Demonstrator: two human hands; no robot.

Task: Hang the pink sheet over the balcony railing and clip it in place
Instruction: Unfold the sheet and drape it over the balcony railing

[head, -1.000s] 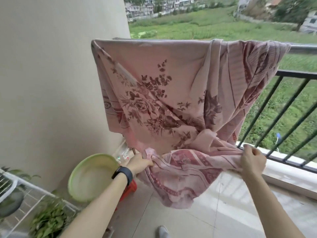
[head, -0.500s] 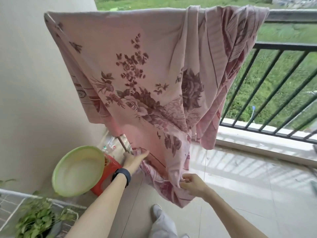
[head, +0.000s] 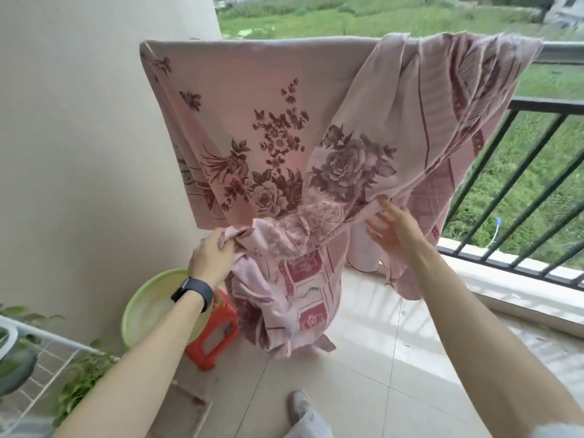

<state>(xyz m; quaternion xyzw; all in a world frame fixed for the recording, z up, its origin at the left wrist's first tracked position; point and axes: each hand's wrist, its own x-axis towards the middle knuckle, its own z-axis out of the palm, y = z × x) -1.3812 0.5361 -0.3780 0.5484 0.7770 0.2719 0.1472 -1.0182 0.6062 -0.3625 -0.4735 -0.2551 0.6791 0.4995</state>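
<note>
— Where is the pink sheet (head: pixel 284 128)?
— Draped over the railing (head: pixel 562 52), printed with dark red roses, its lower part bunched.
— And the hands?
— Both below the railing. The left hand (head: pixel 211 257) clutches a bunched edge; the right hand (head: pixel 395 230) is spread wide, fingers straight, at a fold.

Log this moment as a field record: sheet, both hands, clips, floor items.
sheet: pink sheet draped over the railing, lower part bunched
left hand: grips a bunched lower edge of the sheet
right hand: open, fingers spread at a hanging fold
clips: none visible
floor: green basin and red stool by the wall
</note>
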